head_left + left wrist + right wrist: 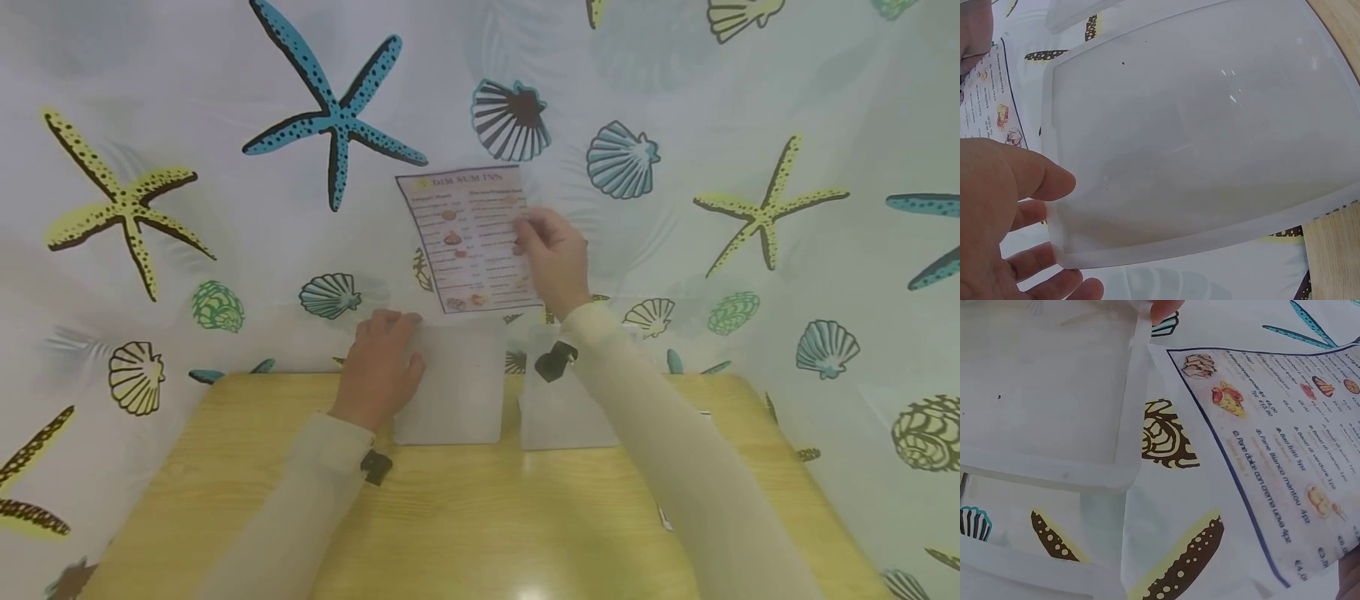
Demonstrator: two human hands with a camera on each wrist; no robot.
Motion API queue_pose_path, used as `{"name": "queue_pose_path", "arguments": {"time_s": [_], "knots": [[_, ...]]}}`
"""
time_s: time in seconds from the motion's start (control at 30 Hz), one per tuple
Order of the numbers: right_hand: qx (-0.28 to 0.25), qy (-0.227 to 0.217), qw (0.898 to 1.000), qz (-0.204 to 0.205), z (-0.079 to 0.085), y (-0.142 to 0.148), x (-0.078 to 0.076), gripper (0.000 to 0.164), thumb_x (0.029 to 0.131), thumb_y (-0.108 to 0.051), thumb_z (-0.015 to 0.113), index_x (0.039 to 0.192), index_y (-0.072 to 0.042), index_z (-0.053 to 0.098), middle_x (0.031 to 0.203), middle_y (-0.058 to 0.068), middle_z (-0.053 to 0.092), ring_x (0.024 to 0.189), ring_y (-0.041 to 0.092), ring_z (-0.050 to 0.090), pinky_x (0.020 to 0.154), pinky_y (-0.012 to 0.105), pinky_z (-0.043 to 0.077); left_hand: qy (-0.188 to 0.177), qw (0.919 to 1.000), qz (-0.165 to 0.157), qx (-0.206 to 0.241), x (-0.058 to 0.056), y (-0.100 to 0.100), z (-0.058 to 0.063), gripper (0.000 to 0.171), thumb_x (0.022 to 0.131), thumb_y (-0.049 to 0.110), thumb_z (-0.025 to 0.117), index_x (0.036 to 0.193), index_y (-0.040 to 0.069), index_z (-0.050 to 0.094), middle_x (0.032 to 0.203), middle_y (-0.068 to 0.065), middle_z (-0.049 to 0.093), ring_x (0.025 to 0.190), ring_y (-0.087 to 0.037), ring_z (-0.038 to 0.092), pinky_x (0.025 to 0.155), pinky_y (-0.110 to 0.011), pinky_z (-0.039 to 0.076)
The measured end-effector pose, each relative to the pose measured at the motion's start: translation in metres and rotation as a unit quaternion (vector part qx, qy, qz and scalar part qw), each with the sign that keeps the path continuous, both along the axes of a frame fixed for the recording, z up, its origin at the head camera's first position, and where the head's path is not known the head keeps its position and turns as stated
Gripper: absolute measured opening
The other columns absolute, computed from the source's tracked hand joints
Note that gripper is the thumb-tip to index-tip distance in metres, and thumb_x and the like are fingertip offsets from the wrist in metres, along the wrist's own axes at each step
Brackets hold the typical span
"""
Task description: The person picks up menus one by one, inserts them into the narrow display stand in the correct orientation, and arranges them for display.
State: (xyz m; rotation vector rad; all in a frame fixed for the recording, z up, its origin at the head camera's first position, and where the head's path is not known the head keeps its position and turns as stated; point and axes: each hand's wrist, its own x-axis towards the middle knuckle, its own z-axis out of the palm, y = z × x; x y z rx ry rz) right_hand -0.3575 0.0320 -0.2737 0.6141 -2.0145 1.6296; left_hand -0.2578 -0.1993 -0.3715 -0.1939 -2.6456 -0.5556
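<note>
My right hand (555, 258) pinches the right edge of a printed menu sheet (472, 250) headed "DIM SUM INN", held up in the air above two translucent plastic sign holders. In the right wrist view, the menu (1272, 444) shows food pictures and a dark blue border. My left hand (378, 367) grips the upper left corner of the left sign holder (450, 392); in the left wrist view, the thumb is at its front and the fingers reach round its edge. Beside it stands the right sign holder (562, 417), partly hidden by my right forearm.
Both holders stand toward the back of a light wooden table (450, 517). A white curtain (675, 83) printed with starfish and shells hangs behind and at the sides. Under my right forearm, a thin sheet's edge (665, 518) peeks out; most of it is hidden.
</note>
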Motion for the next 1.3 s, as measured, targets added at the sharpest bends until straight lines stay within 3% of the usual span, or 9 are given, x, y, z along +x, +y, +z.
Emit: {"name": "queue_pose_path", "arguments": {"time_s": [0.23,0.5,0.7,1.03,1.3], "knots": [[0.007,-0.013,1.0,0.0,-0.004,0.001,-0.001,0.022,0.104,-0.026,0.064,0.111,-0.006,0.071,0.1,0.007,0.074,0.08,0.014,0.066,0.074,0.024,0.055,0.004,1.0,-0.002,-0.002,0.0,0.001,0.0,0.046,0.096,0.014,0.065,0.14,0.005,0.056,0.139,-0.024,0.05,0.128,-0.047,0.048,0.1,-0.059,0.05],[-0.002,0.0,1.0,-0.026,-0.004,0.002,-0.004,0.023,0.104,-0.027,0.063,0.109,-0.006,0.071,0.096,0.006,0.072,0.079,0.013,0.065,0.076,0.023,0.053,0.008,0.9999,-0.006,0.002,0.0,0.0,-0.001,0.045,0.096,0.015,0.065,0.14,0.005,0.057,0.139,-0.024,0.05,0.129,-0.047,0.047,0.102,-0.059,0.049],[-0.001,-0.022,1.0,-0.007,-0.006,0.001,-0.003,0.025,0.104,-0.029,0.064,0.112,-0.006,0.071,0.098,0.006,0.072,0.081,0.014,0.065,0.076,0.024,0.053,0.009,0.9999,-0.005,0.001,0.0,0.0,-0.002,0.045,0.096,0.015,0.065,0.14,0.005,0.057,0.14,-0.023,0.049,0.129,-0.046,0.047,0.104,-0.058,0.048],[0.0,-0.014,1.0,-0.007,-0.006,0.005,-0.005,0.025,0.105,-0.028,0.062,0.113,-0.006,0.07,0.097,0.006,0.071,0.081,0.013,0.064,0.078,0.024,0.053,0.013,0.9999,-0.005,0.001,0.0,-0.001,-0.003,0.044,0.096,0.014,0.065,0.139,0.005,0.058,0.139,-0.024,0.05,0.129,-0.047,0.048,0.102,-0.059,0.049],[0.018,-0.048,0.999,0.018,-0.015,0.004,-0.003,0.026,0.106,-0.03,0.06,0.117,-0.008,0.067,0.103,0.005,0.071,0.088,0.016,0.065,0.081,0.028,0.055,0.001,1.0,-0.004,0.003,0.002,0.0,0.0,0.045,0.097,0.015,0.065,0.14,0.006,0.057,0.141,-0.023,0.049,0.13,-0.047,0.046,0.104,-0.059,0.049]]}}
